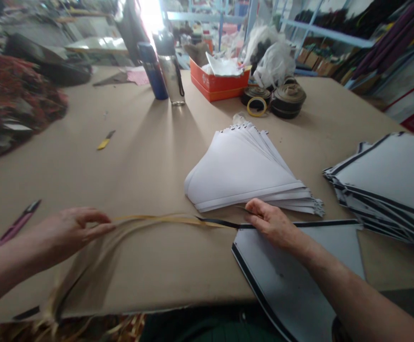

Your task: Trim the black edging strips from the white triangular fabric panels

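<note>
A thin tan strip [157, 218] stretches across the table, its left end pinched in my left hand [82, 225]. From its right part a black tape [217, 222] runs onto the top edge of a white panel [296, 270] with black borders. My right hand [273, 223] rests on that top edge, thumb and fingers closed at the tape; what lies between its fingertips is too small to make out. The panel overhangs the table's front edge. Just beyond my right hand is a fanned stack of white panels [242, 166].
Black-edged panels [388, 185] are stacked at the right. Farther back stand two bottles [171, 76], an orange box [217, 85] and tape rolls [288, 99]. A yellow cutter [105, 140], a pink tool [20, 223] and a reddish fabric heap [14, 99] lie left.
</note>
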Action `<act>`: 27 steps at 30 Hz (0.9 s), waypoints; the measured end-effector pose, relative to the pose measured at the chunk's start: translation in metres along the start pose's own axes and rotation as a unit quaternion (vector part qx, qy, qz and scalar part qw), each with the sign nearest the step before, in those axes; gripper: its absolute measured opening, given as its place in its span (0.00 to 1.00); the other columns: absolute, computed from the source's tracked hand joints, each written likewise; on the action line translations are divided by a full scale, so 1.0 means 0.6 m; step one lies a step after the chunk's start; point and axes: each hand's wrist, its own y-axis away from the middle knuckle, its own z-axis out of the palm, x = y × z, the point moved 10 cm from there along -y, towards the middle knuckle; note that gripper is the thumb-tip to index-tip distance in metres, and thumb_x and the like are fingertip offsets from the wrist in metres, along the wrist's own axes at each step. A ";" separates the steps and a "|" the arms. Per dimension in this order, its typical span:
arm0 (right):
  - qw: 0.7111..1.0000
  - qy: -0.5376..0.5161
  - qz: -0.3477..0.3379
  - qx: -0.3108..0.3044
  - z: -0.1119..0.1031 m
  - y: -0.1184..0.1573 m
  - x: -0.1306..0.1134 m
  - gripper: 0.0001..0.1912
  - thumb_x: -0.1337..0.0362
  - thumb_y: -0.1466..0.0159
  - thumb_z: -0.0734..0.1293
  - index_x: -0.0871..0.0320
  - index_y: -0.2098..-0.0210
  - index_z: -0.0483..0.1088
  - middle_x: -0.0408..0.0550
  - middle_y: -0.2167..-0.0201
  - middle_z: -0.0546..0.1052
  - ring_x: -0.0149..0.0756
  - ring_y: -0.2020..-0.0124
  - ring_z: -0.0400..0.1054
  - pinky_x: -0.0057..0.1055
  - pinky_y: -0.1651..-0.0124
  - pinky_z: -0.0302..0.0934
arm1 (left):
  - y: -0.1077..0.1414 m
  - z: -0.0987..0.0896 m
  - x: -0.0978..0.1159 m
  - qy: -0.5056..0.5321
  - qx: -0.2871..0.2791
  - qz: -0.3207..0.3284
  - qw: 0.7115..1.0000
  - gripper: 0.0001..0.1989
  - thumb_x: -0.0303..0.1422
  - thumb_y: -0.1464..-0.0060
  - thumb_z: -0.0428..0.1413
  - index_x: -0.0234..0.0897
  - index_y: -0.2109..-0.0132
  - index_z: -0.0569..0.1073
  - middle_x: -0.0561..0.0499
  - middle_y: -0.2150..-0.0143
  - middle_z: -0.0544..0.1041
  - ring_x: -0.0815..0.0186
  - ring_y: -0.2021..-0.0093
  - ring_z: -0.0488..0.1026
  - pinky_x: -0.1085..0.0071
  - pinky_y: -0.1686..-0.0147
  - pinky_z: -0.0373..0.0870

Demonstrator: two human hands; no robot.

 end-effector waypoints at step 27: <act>0.995 0.007 0.088 0.046 0.040 0.050 0.007 0.23 0.68 0.42 0.61 0.62 0.47 0.67 0.42 0.75 0.72 0.34 0.72 0.66 0.28 0.67 0.55 | 0.095 0.175 0.432 -0.089 -0.049 0.331 0.938 0.14 0.38 0.46 0.50 0.35 0.63 0.78 0.41 0.67 0.81 0.55 0.66 0.78 0.66 0.69 0.72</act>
